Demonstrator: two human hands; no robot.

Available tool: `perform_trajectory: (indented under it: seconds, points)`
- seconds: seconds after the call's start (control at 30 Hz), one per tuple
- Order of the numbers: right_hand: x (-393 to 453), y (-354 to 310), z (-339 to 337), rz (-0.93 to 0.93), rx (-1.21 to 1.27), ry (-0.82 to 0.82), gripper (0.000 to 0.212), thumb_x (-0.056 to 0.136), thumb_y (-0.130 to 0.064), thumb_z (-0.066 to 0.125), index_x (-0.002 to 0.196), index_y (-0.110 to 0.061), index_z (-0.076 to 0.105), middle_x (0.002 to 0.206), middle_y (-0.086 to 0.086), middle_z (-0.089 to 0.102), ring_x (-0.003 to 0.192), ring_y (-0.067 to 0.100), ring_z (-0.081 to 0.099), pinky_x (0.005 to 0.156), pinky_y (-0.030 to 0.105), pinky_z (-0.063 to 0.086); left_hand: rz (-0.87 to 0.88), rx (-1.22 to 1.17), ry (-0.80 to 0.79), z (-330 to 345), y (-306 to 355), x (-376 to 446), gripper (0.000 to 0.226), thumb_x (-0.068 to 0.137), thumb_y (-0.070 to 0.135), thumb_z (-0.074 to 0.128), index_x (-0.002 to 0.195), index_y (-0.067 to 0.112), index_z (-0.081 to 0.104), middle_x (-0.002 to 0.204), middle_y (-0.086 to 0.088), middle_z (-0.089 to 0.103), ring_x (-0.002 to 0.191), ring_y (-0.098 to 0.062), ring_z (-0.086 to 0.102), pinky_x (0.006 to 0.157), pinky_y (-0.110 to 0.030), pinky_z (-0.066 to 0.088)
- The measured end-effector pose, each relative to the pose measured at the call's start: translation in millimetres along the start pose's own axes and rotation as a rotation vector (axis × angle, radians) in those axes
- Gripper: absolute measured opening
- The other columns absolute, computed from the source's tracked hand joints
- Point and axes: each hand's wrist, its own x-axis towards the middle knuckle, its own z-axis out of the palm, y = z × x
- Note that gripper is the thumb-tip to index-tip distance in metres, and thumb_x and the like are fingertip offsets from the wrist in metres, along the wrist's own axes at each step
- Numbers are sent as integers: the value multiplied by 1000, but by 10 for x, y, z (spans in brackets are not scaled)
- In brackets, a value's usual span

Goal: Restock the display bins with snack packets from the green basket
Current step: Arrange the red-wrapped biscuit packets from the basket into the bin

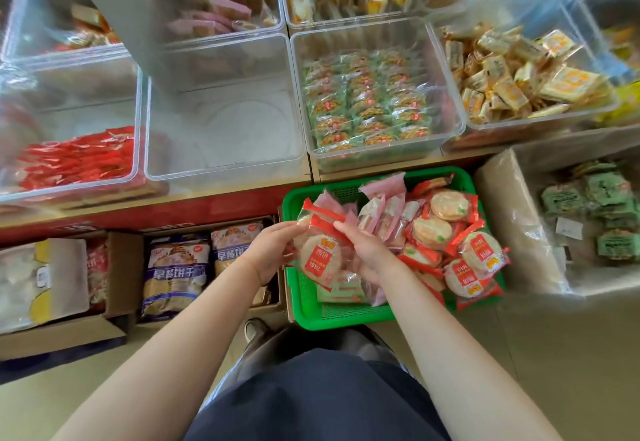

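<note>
A green basket (332, 316) stands on the floor below the shelf, holding red rice-cracker packets (446, 208) and pink packets (384, 212). Over its left side both hands hold a small stack of red-labelled rice-cracker packets (317, 255). My left hand (268, 250) grips the stack from the left, and my right hand (363, 250) grips it from the right, fingers curled over the top edge. An empty clear bin (225, 125) sits on the shelf just above and to the left of the basket.
Clear bins on the shelf hold red packets (79, 160), green packets (367, 105) and yellow packets (516, 77). Open cardboard boxes of biscuit bags (176, 271) lie on the floor at left. A carton with green packets (588, 212) stands to the right.
</note>
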Motion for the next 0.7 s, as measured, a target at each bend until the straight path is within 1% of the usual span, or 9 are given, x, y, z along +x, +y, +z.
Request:
perform_trajectory:
  seconds: [0.1,0.2,0.27,0.33,0.43,0.5,0.57,0.63,0.7]
  points:
    - [11,9,35,-10,-21,-40,43,91,-34,68,122,-4,60,108,11,70,97,27,64,91,44,53,-14,-87,122,-148,-12,3,31,96,24,58,122,7,64,101,-10,72,81,-19,66,61,-28,52]
    - [20,16,102,23,-31,-67,37,88,-19,72,119,-3,62,114,16,71,103,30,68,93,43,54,-21,-150,171,-337,-18,-71,25,96,21,58,118,9,63,107,-13,72,92,-23,69,71,-34,55]
    - [38,16,183,34,8,-49,32,87,-20,73,114,-5,65,111,16,72,98,27,70,94,45,54,-15,-182,140,-481,-16,-153,24,95,15,58,119,11,60,107,-13,72,93,-24,71,71,-34,57]
    - [73,20,300,39,104,-13,40,82,-31,74,113,-6,67,105,14,73,93,26,70,96,49,52,-9,-193,73,-637,-7,-250,28,94,11,60,122,12,58,110,-14,72,95,-26,72,72,-34,59]
    - [136,19,559,12,237,23,43,82,-41,72,113,-11,69,107,12,72,94,25,70,97,48,51,7,-178,-16,-922,-3,-341,39,90,8,65,128,14,54,116,-15,69,97,-29,71,74,-36,59]
    - [164,21,822,-23,268,21,36,85,-37,70,110,-11,67,102,11,74,91,23,72,94,45,53,21,-219,-68,-1165,-10,-370,50,85,6,69,131,14,51,123,-19,65,105,-34,69,80,-42,59]
    - [194,28,1152,-59,249,-12,37,78,-30,74,107,-11,64,94,10,75,85,21,73,86,42,58,24,-254,-90,-1438,2,-416,52,84,7,71,131,13,51,124,-20,65,106,-35,68,85,-49,59]
    - [246,35,1553,-74,201,-90,44,71,-27,78,109,-10,64,93,10,75,84,22,73,73,38,60,49,-250,-83,-1749,42,-482,45,86,13,71,128,12,54,118,-17,69,100,-31,70,82,-49,60]
    - [335,47,2020,-72,152,-144,34,81,-22,71,111,-7,65,95,13,74,85,25,73,75,41,61,100,-269,-58,-2129,107,-555,41,88,20,71,126,10,58,115,-16,70,95,-28,71,77,-47,60]
